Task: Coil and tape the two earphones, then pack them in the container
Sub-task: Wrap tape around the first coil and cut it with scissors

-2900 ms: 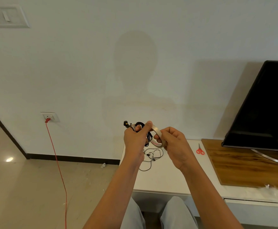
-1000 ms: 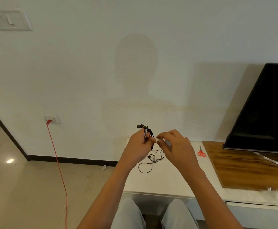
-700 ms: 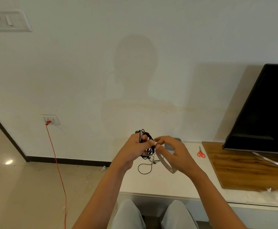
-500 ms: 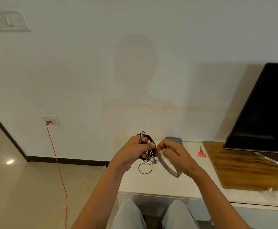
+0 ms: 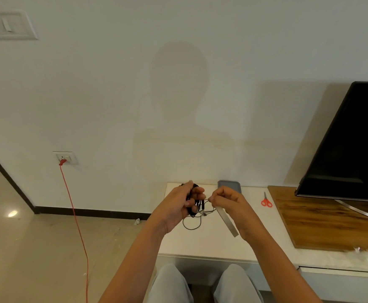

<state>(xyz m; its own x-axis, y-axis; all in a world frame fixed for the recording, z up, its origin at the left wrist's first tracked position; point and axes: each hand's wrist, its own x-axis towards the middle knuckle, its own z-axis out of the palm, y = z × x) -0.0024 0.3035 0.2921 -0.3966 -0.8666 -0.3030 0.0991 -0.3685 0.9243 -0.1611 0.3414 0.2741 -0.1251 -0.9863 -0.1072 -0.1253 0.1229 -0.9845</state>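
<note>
My left hand [image 5: 178,202] grips a coiled black earphone [image 5: 197,204] in the air above the white counter [image 5: 200,241]. My right hand [image 5: 229,204] holds a thin beige tape roll [image 5: 225,219], its finger and thumb pinching the tape end next to the coil. A second black earphone [image 5: 193,224] lies loose on the counter below my hands. A grey container [image 5: 229,184] sits at the back of the counter by the wall, partly hidden by my right hand.
Red scissors [image 5: 266,201] lie on the counter to the right. A wooden board [image 5: 323,221] carries a black television [image 5: 349,145] at far right. A red cable [image 5: 76,224] hangs from a wall socket at left. My knees sit under the counter's front edge.
The coil went from raised high to lower by the counter. The tape roll swung down below my right hand, and my right fingers now pinch the tape end beside the coil.
</note>
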